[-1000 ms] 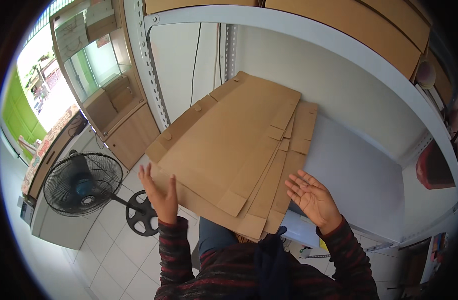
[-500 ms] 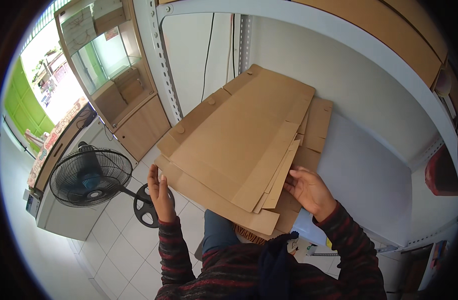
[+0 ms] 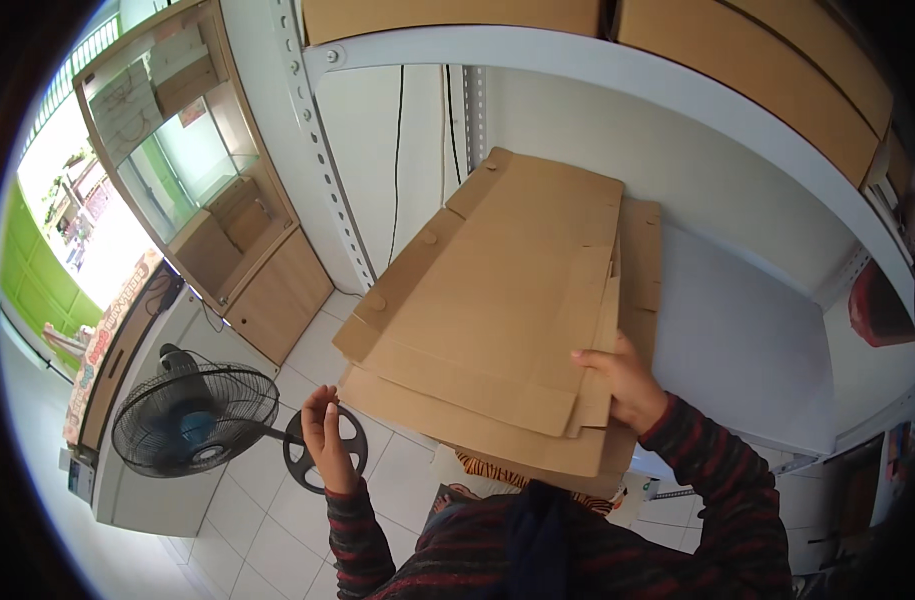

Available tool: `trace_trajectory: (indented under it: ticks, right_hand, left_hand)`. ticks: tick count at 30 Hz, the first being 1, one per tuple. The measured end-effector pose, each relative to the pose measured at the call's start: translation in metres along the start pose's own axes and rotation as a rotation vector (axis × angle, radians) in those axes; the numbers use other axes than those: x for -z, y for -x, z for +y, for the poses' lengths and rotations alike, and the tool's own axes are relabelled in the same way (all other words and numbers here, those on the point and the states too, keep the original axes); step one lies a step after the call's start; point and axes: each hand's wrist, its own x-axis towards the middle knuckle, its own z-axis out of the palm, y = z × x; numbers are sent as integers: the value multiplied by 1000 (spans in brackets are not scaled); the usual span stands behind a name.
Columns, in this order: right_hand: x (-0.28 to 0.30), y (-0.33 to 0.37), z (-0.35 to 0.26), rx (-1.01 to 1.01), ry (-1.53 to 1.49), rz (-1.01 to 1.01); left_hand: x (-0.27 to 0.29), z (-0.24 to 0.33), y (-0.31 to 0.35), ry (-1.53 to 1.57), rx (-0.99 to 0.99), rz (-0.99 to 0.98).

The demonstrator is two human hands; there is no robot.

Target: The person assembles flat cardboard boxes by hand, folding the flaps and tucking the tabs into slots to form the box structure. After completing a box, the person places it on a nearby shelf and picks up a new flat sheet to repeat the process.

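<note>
A stack of flat brown cardboard sheets [image 3: 497,290], with slots and small tabs along the edges, lies on a shelf and juts out toward me. My right hand [image 3: 629,388] grips its right edge, thumb on top and fingers hidden beneath. Off the stack's near left corner, my left hand [image 3: 327,440] hangs apart from the cardboard, holding nothing, its fingers slightly bent and the thumb apart from them. Lower sheets stick out unevenly at the near and right sides.
The white shelf board [image 3: 737,340] extends right of the stack under a metal frame beam [image 3: 577,55]. Cardboard boxes [image 3: 457,18] sit overhead. At left stand a black fan [image 3: 195,420] and a glass-fronted wooden cabinet [image 3: 207,180]. A patterned striped cloth [image 3: 492,468] shows below the stack.
My right hand has closed on the stack's right edge, and the sheets there sit closer together. My left hand has moved down, away from the cardboard. The head view has shifted.
</note>
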Motion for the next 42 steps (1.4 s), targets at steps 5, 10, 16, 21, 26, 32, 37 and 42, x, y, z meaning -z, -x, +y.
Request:
trace_trajectory:
  ticks: [5,10,16,21,26,32,37,42]
  right_hand:
    - [3,26,-92,111,253,4]
    - [13,70,-123,252,270,62]
    - [121,130,-68,162,383,155]
    - [145,121,-15,-37,189,163]
    - [127,119,-2,78,365,163]
    - [129,154,7,19,235,260]
    - [152,188,-5,152,123,364]
    - [217,246,-14,204,205,560]
  left_hand:
    - [-5,31,-7,10,101,-223]
    - [-25,56,-10,70,145,-583]
    - [-61,73,-17,100,306,-907]
    - [-91,65,-12,-190,114,-1064]
    - [-116,64,-7,-418,-196,-1090]
    - [-140,87,14,-232,-116,-1265]
    - [-161,84,29,-94,2,-1420]
    - [-175,63,48,-28,-124,-1477]
